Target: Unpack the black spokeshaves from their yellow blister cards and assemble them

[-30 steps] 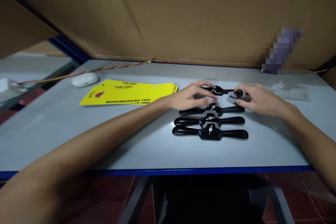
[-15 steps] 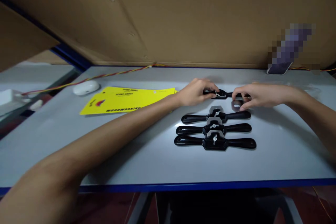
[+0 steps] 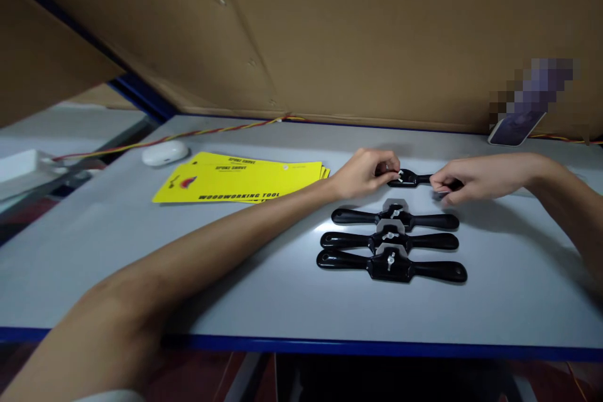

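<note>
A black spokeshave (image 3: 406,178) without a blade lies at the back of the row. Over its left end, my left hand (image 3: 365,171) is closed, pinching a small silver wing screw (image 3: 400,174) in the fingertips. At the spokeshave's right handle, my right hand (image 3: 485,177) is curled, with thumb and fingers around a metal blade (image 3: 441,195) that is mostly hidden. Nearer to me lie several more spokeshaves, a back one (image 3: 436,221), a middle one (image 3: 436,241) and a front one (image 3: 391,266), each with a blade and a silver screw.
Yellow printed cards (image 3: 245,181) lie stacked to the left. Beyond them are a white rounded case (image 3: 164,152) and a twisted red-yellow cable (image 3: 221,131). A phone (image 3: 518,127) leans at the back right, against the cardboard wall (image 3: 358,44). The grey table (image 3: 264,289) has a blue front edge.
My right hand has closed further over the blade, which showed flat beside the fingers before. My left hand keeps its pinch on the wing screw. The whole view has shifted slightly.
</note>
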Action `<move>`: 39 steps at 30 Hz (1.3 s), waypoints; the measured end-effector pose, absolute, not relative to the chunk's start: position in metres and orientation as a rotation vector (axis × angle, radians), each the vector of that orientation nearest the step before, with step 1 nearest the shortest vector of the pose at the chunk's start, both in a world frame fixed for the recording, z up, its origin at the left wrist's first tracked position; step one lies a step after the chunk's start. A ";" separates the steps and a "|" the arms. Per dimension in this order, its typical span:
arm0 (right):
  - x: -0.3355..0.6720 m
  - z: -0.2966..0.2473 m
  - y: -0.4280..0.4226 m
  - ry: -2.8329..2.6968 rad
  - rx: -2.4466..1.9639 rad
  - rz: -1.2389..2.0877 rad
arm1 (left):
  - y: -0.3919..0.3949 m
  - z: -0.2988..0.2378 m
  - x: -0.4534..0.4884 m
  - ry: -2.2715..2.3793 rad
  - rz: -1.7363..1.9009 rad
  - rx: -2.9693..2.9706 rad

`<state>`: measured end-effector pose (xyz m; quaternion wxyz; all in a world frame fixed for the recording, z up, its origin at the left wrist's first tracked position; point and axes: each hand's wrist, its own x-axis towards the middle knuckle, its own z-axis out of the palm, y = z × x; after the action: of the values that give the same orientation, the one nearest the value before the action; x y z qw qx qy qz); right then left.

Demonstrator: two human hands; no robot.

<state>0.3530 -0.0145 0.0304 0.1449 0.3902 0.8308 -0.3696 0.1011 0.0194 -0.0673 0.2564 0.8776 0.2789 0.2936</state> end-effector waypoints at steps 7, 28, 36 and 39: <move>0.329 0.003 -0.005 3.003 1.461 -0.997 | 0.023 -0.071 0.101 0.591 0.797 2.733; 0.325 -0.028 -0.013 2.996 2.059 -1.448 | 0.019 -0.063 0.099 0.812 0.735 2.393; 0.328 -0.040 -0.010 2.787 2.043 -1.727 | 0.013 -0.066 0.098 0.804 0.876 2.384; 0.328 -0.043 -0.008 2.658 2.084 -1.937 | 0.012 -0.066 0.098 0.840 0.934 2.275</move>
<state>0.3280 -0.0084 -0.0433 -0.3671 0.4978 0.6350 -0.4628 0.0980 0.0124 -0.0657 0.2682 0.8434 0.3114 0.3461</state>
